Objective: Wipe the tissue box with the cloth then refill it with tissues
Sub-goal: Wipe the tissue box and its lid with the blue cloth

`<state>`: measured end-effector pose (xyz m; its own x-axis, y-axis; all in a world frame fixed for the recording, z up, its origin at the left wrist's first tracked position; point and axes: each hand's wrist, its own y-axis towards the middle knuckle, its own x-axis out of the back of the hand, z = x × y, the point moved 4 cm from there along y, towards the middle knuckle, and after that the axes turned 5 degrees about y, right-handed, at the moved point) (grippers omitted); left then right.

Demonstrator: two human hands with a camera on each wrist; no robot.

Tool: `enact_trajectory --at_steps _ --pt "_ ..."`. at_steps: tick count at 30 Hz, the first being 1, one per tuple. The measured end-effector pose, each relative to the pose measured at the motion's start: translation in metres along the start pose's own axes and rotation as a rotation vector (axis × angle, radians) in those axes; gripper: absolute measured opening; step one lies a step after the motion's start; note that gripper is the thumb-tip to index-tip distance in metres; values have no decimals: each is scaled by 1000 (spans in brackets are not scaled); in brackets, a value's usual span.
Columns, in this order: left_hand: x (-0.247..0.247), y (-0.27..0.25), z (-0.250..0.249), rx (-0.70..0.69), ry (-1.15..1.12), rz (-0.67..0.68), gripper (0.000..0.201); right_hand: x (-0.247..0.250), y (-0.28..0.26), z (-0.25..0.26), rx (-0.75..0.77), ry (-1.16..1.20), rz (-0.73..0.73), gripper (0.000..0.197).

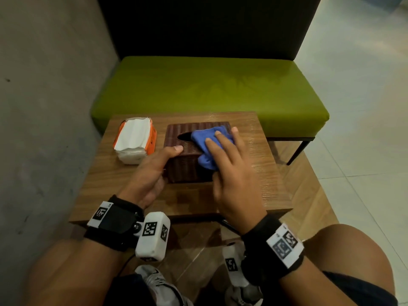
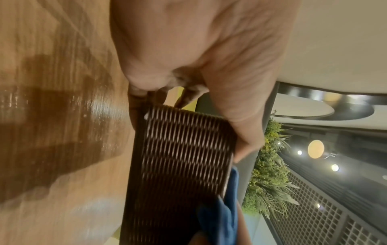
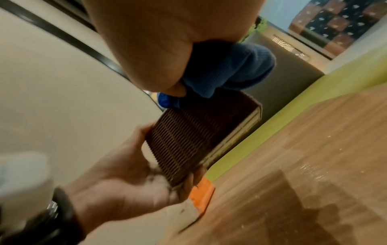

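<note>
A dark brown woven tissue box [image 1: 185,164] stands on the small wooden table [image 1: 260,173]; its oval slot faces up. My left hand [image 1: 159,164] grips the box's near left corner, thumb on top and fingers down the left side. A blue cloth [image 1: 205,140] lies bunched on the right of the lid and hangs over the near edge. My right hand [image 1: 227,157] presses it down with straight, spread fingers. In the right wrist view the palm [image 3: 157,41] covers the cloth [image 3: 230,69] above the box [image 3: 199,136]. The left wrist view shows the box's side [image 2: 184,165].
An opened orange and white tissue pack [image 1: 135,140] lies on the table just left of the box. A green bench [image 1: 209,89] with a dark backrest stands behind the table. A grey wall runs along the left, pale floor tiles on the right.
</note>
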<state>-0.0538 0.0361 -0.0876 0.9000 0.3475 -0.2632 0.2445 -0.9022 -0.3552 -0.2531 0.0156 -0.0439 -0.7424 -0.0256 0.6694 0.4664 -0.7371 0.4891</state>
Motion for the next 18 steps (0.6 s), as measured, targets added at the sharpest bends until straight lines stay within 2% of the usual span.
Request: enact_trajectory --at_steps 4,7,10,13,16,18 --pt "3 -7 -11 -43 -3 -34 40 -3 -4 -6 132 -73 3 62" --pt "-2 -12 -15 -55 -49 3 41 8 3 -25 31 116 -98 68" --pt "-5 -9 -6 67 -185 10 52 9 6 -29 -97 343 -205 69" --pt "-10 -6 2 202 -282 -52 68 0 2 -24 -111 298 -255 75" --pt "-18 -5 7 315 -386 -113 70 -21 -10 -12 15 111 -174 78" --pt "-29 -9 3 381 -452 -21 68 -44 -27 -3 173 17 -24 68"
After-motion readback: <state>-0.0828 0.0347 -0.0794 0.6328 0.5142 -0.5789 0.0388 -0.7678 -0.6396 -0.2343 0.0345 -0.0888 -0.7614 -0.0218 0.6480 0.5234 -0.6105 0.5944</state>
